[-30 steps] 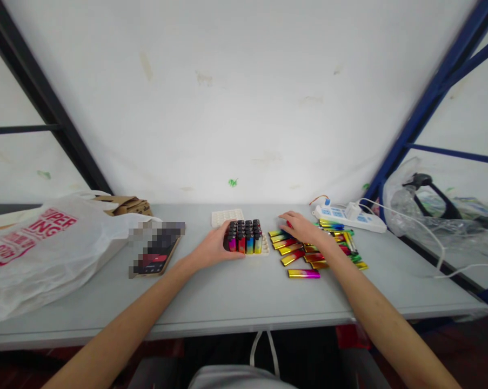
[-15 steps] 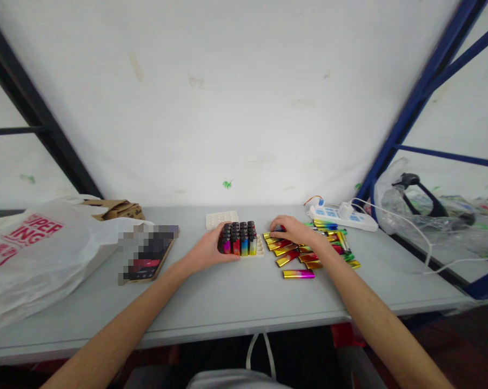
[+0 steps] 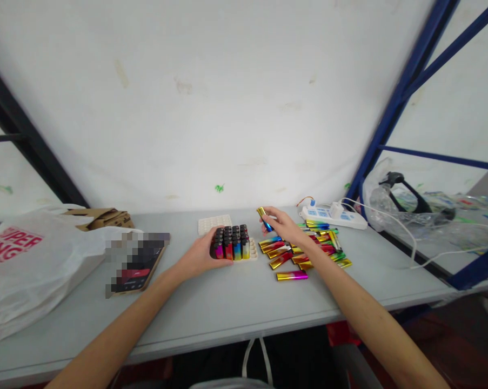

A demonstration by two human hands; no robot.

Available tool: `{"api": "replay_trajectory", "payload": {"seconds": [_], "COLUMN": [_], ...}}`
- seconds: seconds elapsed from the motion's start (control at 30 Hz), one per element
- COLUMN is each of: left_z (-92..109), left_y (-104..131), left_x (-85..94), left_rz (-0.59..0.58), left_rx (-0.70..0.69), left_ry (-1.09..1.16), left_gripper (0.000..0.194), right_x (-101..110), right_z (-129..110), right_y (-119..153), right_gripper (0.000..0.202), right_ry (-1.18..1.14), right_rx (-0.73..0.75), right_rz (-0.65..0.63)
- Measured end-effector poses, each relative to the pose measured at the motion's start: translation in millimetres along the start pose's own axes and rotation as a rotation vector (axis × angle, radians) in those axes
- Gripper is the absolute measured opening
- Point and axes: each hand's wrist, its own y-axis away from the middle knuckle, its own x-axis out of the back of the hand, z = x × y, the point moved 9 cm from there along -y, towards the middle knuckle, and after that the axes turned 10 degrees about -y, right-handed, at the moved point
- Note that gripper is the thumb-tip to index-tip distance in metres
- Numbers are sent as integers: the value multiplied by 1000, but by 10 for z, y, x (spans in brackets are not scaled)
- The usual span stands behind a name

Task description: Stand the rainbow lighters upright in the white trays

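Several lighters with black tops and coloured shiny bodies stand upright in close rows in a cream tray with round hollows. My left hand is curled round the left side of these rows, thumb at the front. Raised over the table, my right hand pinches a single gold and blue lighter, which is tilted. Below and right of that hand lies a loose pile of gold and multicoloured lighters, partly hidden by my right forearm. One gold and purple lighter lies apart in front.
A second cream tray lies behind the standing lighters. To the left are a phone, a white plastic bag and folded cardboard. A white power strip with cords sits at the back right, near a blue metal frame.
My right hand has lifted a gold and blue lighter from the pile and moved it slightly left. My left hand stays at the rows. The whole view has shifted a little.
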Motion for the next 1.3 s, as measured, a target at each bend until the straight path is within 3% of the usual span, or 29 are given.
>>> {"api": "replay_trajectory", "payload": {"seconds": [0.17, 0.27, 0.4, 0.6, 0.77, 0.97, 1.13, 1.3], "left_z": [-3, -5, -6, -51, -59, -44, -38, -48], "left_y": [2, 1, -3, -12, -15, -16, -16, -17], "left_x": [-5, -9, -5, -28, -28, -20, -7, -1], "left_rz": [-1, -4, 0, -12, -24, -16, -8, -2], "left_rx": [-9, -6, 0, -2, -12, -30, -30, -25], "left_ry": [22, 24, 36, 122, 114, 54, 8, 1], "left_gripper": [87, 86, 84, 85, 84, 84, 85, 85], "right_x": [-119, -135, -52, -57, -198, -232, -143, -112], "right_z": [21, 63, 39, 183, 129, 298, 133, 17], "right_y": [24, 20, -16, -48, -32, -40, -5, 40], "right_gripper": [43, 48, 43, 47, 47, 43, 51, 43], "right_ry": [-150, -21, 235, 273, 128, -77, 206, 414], "right_rx": [-89, -95, 43, 0, 41, -84, -30, 8], "right_rz": [-22, -19, 72, 71, -9, 16, 136, 218]}}
